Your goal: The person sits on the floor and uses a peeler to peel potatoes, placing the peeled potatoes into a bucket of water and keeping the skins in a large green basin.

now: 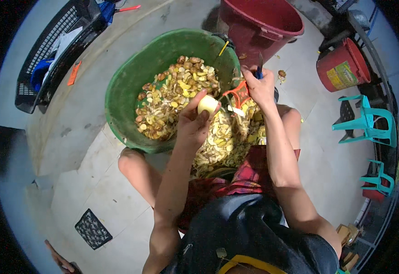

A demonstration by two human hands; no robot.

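My left hand (194, 123) is closed around a pale, peeled potato (207, 105), its fingers cupped along the side. In my right hand (262, 87) is an orange peeler (239, 94), its head close to the potato. A strip of peel (236, 111) hangs by the peeler. A small knife with a blue handle (258, 73) also sticks up from the right hand's fingers. Under both hands lies a heap of peelings (220, 137), between my legs. Beside it, a large green basin (117, 96) holds peelings and brown, unpeeled potatoes (195, 60).
A big red tub (254, 41) stands just beyond the basin. Further right are a red bucket (343, 66) and turquoise plastic chairs (368, 121). A black crate (49, 50) sits at the far left, with an orange object (74, 73) near it. A dark mat (93, 229) lies lower left.
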